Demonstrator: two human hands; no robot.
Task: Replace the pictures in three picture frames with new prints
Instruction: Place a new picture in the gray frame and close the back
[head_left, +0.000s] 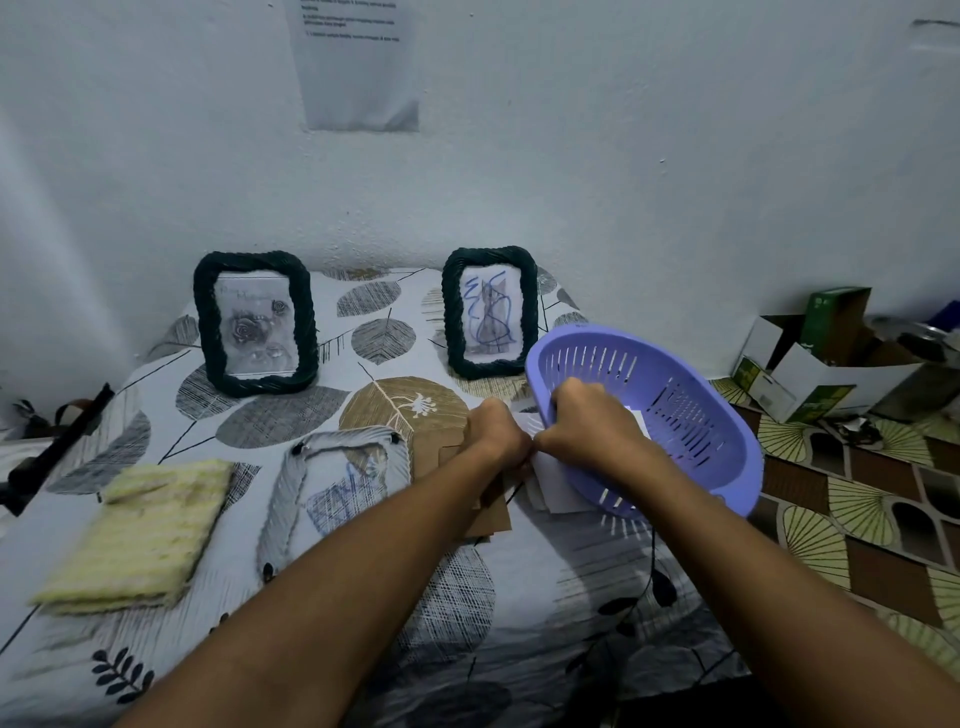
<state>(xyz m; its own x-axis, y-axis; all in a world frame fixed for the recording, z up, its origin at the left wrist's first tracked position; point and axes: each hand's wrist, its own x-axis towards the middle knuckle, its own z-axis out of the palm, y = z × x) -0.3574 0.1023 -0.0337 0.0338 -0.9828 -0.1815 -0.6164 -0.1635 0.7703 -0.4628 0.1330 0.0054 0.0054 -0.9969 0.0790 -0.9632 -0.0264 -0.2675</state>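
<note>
Two dark green picture frames stand at the back of the table, the left frame (254, 322) with a rose picture and the right frame (488, 312) with a blue scribble. A third, pale frame (332, 488) lies flat near the front with a blue-marked picture in it. Brown cardboard backing (441, 447) lies beside it. My left hand (498, 431) is curled over the backing and appears to pinch the edge of a white print (556, 488). My right hand (587, 421) grips the rim of a tilted purple basket (685, 415), which covers part of the prints.
A folded yellow cloth (140, 530) lies at the front left. The leaf-patterned tablecloth (395, 338) ends at the wall. Open cardboard boxes (810, 374) stand on the right. A dark strap-like object (52, 447) lies at the left edge.
</note>
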